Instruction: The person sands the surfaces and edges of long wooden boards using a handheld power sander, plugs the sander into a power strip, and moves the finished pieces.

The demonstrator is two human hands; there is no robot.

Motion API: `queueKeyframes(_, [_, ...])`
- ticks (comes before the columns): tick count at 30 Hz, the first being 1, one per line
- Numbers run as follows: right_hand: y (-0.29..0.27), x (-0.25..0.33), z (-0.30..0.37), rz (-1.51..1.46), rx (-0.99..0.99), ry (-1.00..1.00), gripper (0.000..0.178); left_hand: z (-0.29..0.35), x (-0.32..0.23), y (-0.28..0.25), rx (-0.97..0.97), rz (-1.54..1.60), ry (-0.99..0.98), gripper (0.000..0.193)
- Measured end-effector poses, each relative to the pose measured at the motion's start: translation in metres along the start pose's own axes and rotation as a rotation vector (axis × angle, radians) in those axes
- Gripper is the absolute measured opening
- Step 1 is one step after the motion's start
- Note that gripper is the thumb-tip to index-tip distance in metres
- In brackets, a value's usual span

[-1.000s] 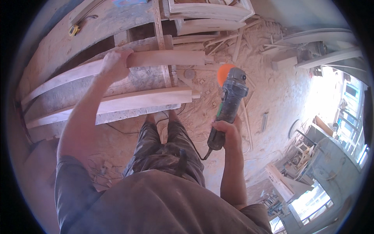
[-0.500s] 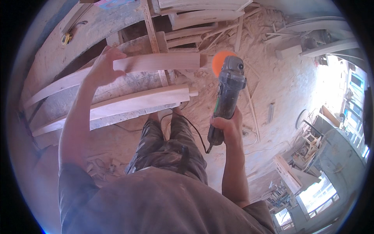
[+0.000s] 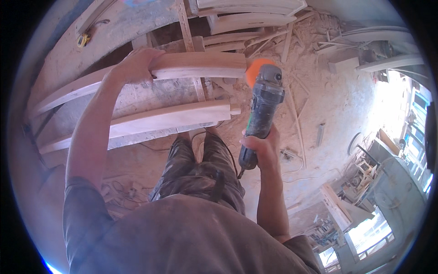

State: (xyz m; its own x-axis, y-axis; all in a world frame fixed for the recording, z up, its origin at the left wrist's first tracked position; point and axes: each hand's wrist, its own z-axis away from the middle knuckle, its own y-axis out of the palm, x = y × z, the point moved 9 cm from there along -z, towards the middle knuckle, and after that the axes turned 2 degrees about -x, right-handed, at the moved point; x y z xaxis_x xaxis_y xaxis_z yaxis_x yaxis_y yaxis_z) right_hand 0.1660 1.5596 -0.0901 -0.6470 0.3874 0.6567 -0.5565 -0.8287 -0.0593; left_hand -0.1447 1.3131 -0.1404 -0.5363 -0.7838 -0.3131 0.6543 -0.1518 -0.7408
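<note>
My left hand (image 3: 134, 66) is wrapped over a long, slightly curved wooden beam (image 3: 200, 64), its fingers on the far side and the thumb on the near side. In my right hand (image 3: 267, 148) is a dark, dusty angle grinder (image 3: 264, 107), held by its rear body. An orange disc (image 3: 255, 73) at its head is close to the beam's right end; whether they touch I cannot tell. A second curved beam (image 3: 182, 114), with a tenon at its right end, lies nearer to me on the same bench (image 3: 150, 93).
Several curved wooden pieces (image 3: 251, 22) are stacked at the far side. A yellow tape measure (image 3: 83, 40) lies at far left. The grinder's black cord (image 3: 232, 157) hangs near my legs. Sawdust and thin strips cover the floor (image 3: 292, 123); offcuts (image 3: 335, 208) stand at right.
My left hand has moved right and closed on the beam, which has tilted so that two of its faces show. The grinder has moved slightly left, its disc nearer the beam's end.
</note>
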Motion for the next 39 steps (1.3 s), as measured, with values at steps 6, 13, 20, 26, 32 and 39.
queueKeyframes(6, [-0.007, -0.009, 0.010, 0.034, -0.066, 0.039, 0.053, -0.003, 0.006, -0.002, 0.077, 0.179, -0.063, 0.096])
queueKeyframes(13, [-0.021, -0.014, 0.001, -0.073, -0.065, -0.030, 0.055, -0.010, 0.031, -0.013, -0.106, 0.316, 0.025, 0.085])
queueKeyframes(20, [-0.006, -0.002, -0.021, 0.035, -0.049, -0.144, 0.055, 0.011, 0.007, -0.017, -0.390, 0.096, -0.004, 0.066])
queueKeyframes(26, [0.002, 0.005, -0.052, 0.094, -0.015, -0.238, 0.056, -0.009, 0.007, -0.021, -0.195, 0.150, -0.039, 0.058])
queueKeyframes(32, [-0.004, -0.012, -0.069, -0.034, 0.056, -0.235, 0.059, -0.014, 0.036, -0.016, -0.298, 0.230, -0.039, 0.061])
queueKeyframes(39, [-0.038, -0.039, -0.034, -0.051, -0.049, -0.127, 0.046, 0.005, 0.010, -0.004, -0.396, 0.045, -0.008, 0.065])
